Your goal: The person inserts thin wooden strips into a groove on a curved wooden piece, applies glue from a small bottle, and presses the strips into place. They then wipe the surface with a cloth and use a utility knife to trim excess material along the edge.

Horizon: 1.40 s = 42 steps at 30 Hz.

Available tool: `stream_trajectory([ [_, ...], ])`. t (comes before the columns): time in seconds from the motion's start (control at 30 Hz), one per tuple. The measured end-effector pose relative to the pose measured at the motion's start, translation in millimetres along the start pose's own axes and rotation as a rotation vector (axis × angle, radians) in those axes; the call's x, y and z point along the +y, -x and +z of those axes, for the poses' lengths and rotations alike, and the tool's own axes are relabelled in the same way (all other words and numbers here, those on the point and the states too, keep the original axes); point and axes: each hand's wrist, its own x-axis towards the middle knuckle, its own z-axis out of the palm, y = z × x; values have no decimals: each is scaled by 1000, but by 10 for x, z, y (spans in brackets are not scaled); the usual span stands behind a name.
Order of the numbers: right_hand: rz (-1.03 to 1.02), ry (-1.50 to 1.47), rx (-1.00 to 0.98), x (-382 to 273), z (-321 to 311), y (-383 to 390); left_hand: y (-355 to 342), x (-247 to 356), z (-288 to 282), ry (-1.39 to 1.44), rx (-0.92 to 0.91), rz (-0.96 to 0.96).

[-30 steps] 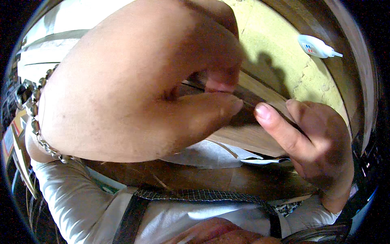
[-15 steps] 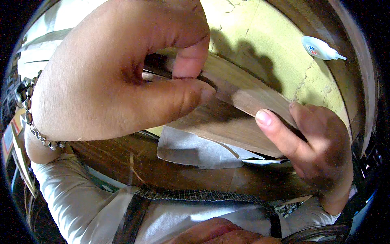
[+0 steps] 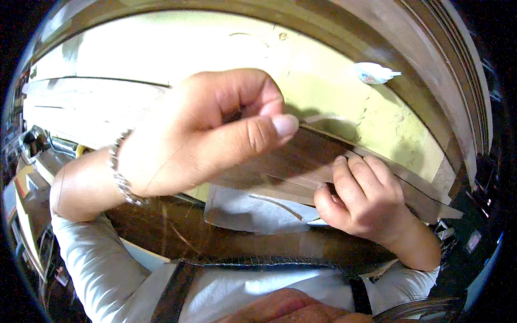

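My left hand (image 3: pixel 215 129), with a metal bracelet (image 3: pixel 119 172) at the wrist, is raised above a brown wooden board (image 3: pixel 291 161). Its thumb and forefinger are pinched together; a pale, blurred strip shows just past the thumb tip, but I cannot make out whether it is held. Lower right, my right hand (image 3: pixel 363 196) rests on the board with fingers curled and pressed on its surface, thumb toward the near edge. The board lies slanting across a yellowish work surface (image 3: pixel 323 54).
A small white squeeze bottle (image 3: pixel 374 73) with a thin nozzle lies on its side at the far right. A grey sheet (image 3: pixel 237 211) bearing a thin curved wood strip (image 3: pixel 277 207) is on the near side. Long boards line the far right edge; pale planks (image 3: pixel 81 102) lie at left.
My left hand has moved down and away from the view, and looks smaller. My right hand has shifted left, its pointing fingers now curled onto the board.
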Motion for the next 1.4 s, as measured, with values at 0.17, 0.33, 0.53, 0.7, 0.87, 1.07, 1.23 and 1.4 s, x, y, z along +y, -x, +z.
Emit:
stream_trajectory([
  [0.17, 242, -422, 37, 85, -197, -85, -16, -89, 206, 136, -1, 105],
  [0.33, 726, -1236, 245, 184, -214, -251, 41, -137, 212, 116, 3, 181],
  [0.53, 610, -1171, 272, 236, -243, -377, -9, -115, 235, 67, 14, 182],
  [0.7, 337, -563, 289, 322, -413, -382, -82, -104, 198, -217, 381, 760],
  [0.87, 62, -166, 343, 274, -291, -443, 103, -47, 200, 192, -54, 227],
  [1.07, -11, -67, 385, 209, -80, -475, 92, -90, 271, 502, -48, 30],
  [1.23, -12, -102, 347, 213, -122, -510, 91, -116, 259, 547, -62, 63],
  [1.4, 145, -369, 156, 227, -255, -533, 71, -149, 259, 582, -56, 103],
])
